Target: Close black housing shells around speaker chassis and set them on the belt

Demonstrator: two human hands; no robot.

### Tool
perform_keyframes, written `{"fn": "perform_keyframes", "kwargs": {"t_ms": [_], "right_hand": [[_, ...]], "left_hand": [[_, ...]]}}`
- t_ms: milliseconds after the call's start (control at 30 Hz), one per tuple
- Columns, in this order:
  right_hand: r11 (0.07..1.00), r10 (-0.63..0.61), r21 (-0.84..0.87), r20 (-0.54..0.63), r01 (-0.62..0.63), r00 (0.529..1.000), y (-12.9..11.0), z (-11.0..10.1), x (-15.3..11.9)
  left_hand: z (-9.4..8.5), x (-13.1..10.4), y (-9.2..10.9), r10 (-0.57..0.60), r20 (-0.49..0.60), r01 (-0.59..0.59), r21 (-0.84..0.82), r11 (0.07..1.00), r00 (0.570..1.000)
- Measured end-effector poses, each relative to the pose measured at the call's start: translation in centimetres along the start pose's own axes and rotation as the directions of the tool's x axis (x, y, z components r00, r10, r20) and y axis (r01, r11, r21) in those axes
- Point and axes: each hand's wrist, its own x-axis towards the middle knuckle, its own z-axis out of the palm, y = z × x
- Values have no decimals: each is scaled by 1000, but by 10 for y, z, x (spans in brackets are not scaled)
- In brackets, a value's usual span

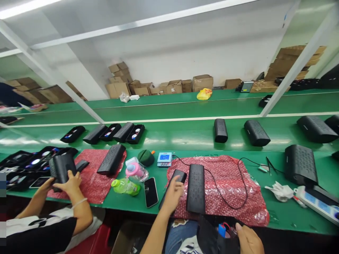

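At the front edge, my right hand [249, 239] grips the rim of an open black speaker housing [209, 234] in my lap. A blue battery-like block [221, 230] and red wires show inside it. My left hand [174, 192] is over a slim black casing part [180, 173], fingers apart and partly bent; whether they touch it I cannot tell. Just right of that hand, a black speaker casing with a patterned face [196, 188] lies on the red bubble wrap [225, 176]. A thin black cable [246, 190] loops across the wrap from a small blue-screened meter [165, 159].
A phone [150, 192], green bottle [125, 187] and pink bottle [137, 171] stand left. Further left, a co-worker's hands [71, 183] hold a black casing. A power strip [317, 203] and crumpled tissue [281, 191] lie right. Several black speakers [256, 132] line the shelf behind.
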Motion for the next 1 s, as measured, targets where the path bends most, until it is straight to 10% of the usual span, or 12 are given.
{"fn": "perform_keyframes", "kwargs": {"t_ms": [67, 233, 433, 600, 733, 833, 1000], "right_hand": [[1000, 26, 2, 4, -26, 1000, 4, -1, 1], [994, -64, -92, -48, 60, 997, 20, -7, 13], [920, -307, -277, -72, 277, 949, 37, -17, 50], [815, -491, -377, -49, 439, 870, 35, -17, 85], [730, -633, -299, 44, 614, 773, 39, -5, 116], [674, -698, -175, 165, 717, 697, 48, 12, 145], [746, -603, -20, 406, 666, 687, 61, 40, 180]], "left_hand": [[-18, 20, -34, -67, -221, 128, 274, 953, 973], [-26, 36, -102, -138, -243, 271, 687, 674, 960], [-11, 33, -116, -25, -265, 223, 755, 616, 964], [-38, 29, -94, -229, -125, 239, 73, 968, 965], [-66, 14, -72, -182, 345, 371, -627, 686, 921], [-73, 8, -60, -66, 433, 389, -717, 578, 899], [-60, 16, -47, -55, 368, 310, -683, 662, 928]]}}
